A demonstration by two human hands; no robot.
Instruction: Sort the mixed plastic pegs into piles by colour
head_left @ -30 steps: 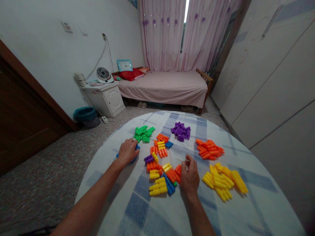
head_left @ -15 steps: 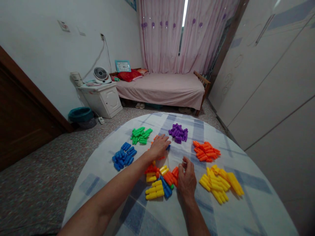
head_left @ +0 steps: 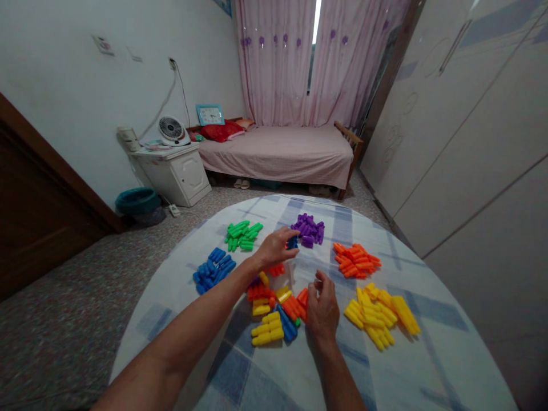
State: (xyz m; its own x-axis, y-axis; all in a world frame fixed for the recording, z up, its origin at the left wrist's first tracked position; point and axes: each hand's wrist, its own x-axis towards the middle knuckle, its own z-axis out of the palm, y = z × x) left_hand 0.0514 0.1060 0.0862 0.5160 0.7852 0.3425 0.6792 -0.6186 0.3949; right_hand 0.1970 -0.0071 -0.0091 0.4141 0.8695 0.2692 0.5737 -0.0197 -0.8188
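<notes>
My left hand (head_left: pixel 276 249) is closed with thumb and fingers around a blue plastic block (head_left: pixel 292 242), raised just short of the purple block pile (head_left: pixel 307 229). Beside the mixed pile, my right hand (head_left: pixel 323 303) rests on its edge, loosely curled, thumb apart from the fingers, with nothing visible in it. Orange blocks (head_left: pixel 295 306) lie against that hand's left side. The mixed pile also has yellow blocks (head_left: pixel 268 329) and blue rod-shaped blocks (head_left: pixel 286 323). My left forearm covers part of it.
Sorted piles ring the round table's checked cloth (head_left: pixel 240 365): green blocks (head_left: pixel 242 235), blue blocks (head_left: pixel 212 273), orange blocks (head_left: pixel 356 261) and yellow blocks (head_left: pixel 377 317). Beyond the table are a bed (head_left: pixel 282 151) and a white cabinet (head_left: pixel 188 174); a wardrobe (head_left: pixel 466 131) stands at right.
My left hand, earlier flat over the middle blocks, has lifted slightly and now pinches a blue block. My right hand stays beside the mixed pile.
</notes>
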